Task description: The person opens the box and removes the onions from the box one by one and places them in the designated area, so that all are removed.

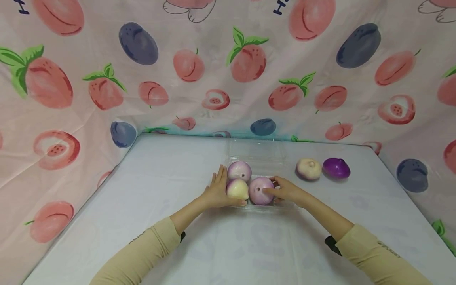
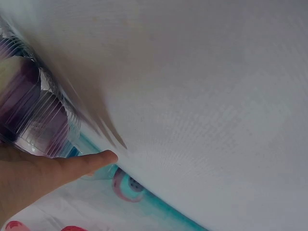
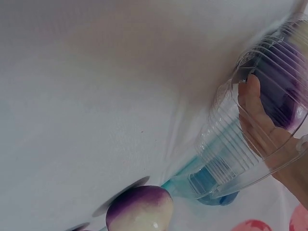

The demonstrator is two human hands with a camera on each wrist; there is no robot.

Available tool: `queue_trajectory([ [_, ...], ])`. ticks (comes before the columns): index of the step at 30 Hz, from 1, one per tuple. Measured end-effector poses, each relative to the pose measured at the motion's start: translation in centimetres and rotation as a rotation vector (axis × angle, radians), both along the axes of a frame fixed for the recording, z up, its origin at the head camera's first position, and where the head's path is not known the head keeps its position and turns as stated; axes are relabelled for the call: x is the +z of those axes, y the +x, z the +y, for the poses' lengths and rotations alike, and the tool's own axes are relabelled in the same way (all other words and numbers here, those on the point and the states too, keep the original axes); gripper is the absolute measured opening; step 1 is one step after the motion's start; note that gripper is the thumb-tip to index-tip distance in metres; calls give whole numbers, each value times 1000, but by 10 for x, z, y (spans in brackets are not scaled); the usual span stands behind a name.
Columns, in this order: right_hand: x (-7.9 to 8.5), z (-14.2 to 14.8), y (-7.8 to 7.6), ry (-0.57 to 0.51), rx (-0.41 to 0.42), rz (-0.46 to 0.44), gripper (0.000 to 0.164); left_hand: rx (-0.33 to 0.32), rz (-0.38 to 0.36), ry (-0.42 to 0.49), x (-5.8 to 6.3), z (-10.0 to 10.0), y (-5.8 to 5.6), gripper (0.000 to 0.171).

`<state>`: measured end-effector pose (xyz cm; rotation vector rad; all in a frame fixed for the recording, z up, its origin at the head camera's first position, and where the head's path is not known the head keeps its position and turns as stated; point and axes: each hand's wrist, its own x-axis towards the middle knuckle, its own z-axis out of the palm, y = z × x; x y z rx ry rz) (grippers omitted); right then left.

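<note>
A clear plastic clamshell box point(image 1: 261, 208) lies with its lid point(image 1: 256, 149) laid back. Inside are three purple-and-white onions: one at the back left point(image 1: 239, 171), a pale-ended one at the front left point(image 1: 237, 189) and one at the right point(image 1: 260, 194). My left hand point(image 1: 215, 194) rests along the box's left side, fingers straight, with its thumb by the front left onion. With curled fingers my right hand point(image 1: 281, 191) holds the right onion inside the box. The right wrist view shows those fingers point(image 3: 253, 103) through the ribbed wall, against the purple onion point(image 3: 279, 86).
To the right of the box, a cream-topped onion point(image 1: 308, 169) and a deep purple onion point(image 1: 336, 168) lie side by side on the white table point(image 1: 171, 166). A fruit-print cloth point(image 1: 213, 59) hangs behind and at both sides.
</note>
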<state>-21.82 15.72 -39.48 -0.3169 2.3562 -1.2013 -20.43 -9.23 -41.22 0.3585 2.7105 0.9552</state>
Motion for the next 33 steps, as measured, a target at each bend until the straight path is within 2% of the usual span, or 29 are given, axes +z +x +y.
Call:
queue_trajectory([
  [15,-2,4,2,-11,13,105,53,-7,-4,5,2,1,0,129],
  [26,-3,6,4,1,-73,216,55,-2,-10,11,3,2,1,129],
  [33,1,8,6,-83,-108,315,51,6,-13,10,4,1,2,129],
])
